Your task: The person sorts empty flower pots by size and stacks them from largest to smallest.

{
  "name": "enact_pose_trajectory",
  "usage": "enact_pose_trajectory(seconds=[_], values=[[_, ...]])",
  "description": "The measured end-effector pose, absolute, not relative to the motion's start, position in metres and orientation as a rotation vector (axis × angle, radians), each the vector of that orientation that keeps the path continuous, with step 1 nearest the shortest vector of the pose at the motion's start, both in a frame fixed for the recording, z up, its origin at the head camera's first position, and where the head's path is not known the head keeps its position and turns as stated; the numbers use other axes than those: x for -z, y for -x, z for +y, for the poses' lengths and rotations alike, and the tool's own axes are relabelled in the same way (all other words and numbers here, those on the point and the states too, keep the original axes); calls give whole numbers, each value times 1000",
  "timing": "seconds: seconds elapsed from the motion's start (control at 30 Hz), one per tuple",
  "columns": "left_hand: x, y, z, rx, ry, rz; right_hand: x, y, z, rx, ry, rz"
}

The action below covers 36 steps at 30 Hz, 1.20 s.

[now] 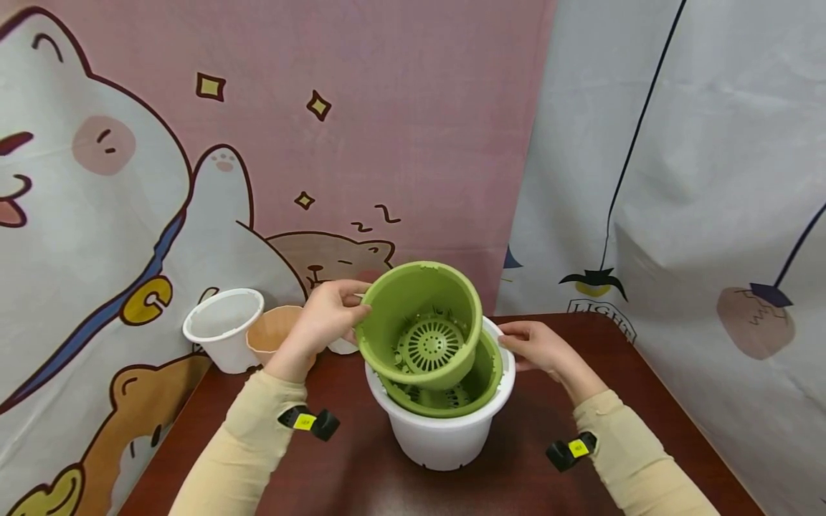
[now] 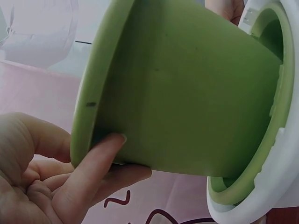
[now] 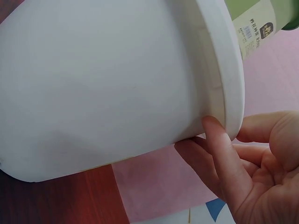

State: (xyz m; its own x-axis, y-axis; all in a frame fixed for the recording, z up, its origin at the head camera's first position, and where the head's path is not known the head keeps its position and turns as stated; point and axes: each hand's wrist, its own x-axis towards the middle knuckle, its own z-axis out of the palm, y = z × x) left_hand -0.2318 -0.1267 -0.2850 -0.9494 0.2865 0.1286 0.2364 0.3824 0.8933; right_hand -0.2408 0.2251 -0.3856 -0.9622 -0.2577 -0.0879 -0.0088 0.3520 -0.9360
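A tilted green flower pot (image 1: pixel 413 294) with a slotted base sits partly inside a second green pot (image 1: pixel 495 365). That second pot is nested in a large white flower pot (image 1: pixel 442 438), which stands on the table. My left hand (image 1: pixel 325 315) pinches the rim of the upper green pot at its left side; in the left wrist view the thumb and fingers of that hand (image 2: pixel 60 182) straddle the rim. On the other side, my right hand (image 1: pixel 535 347) grips the white pot's rim, as the right wrist view shows. A printed label (image 3: pixel 257 30) is on the upper green pot.
At the back left stand another white pot (image 1: pixel 222 347) and an orange pot (image 1: pixel 274 330) with a wavy rim. Part of a small white object (image 1: pixel 343 347) shows behind my left hand. The dark red table (image 1: pixel 335 430) meets printed cloth walls behind and at the right.
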Motion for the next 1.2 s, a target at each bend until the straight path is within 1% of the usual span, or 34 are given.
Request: enact_pose_trajectory(seconds=[0.23,0.6,1.2], values=[[288,235,-120,-1552,-491,2632,385,240,225,1662,244,2392],[301,244,-112,-1524,-526,2593,387,240,225,1655,238,2404],[316,247,-101,-1445,-437,2677,386,240,225,1666,253,2397]])
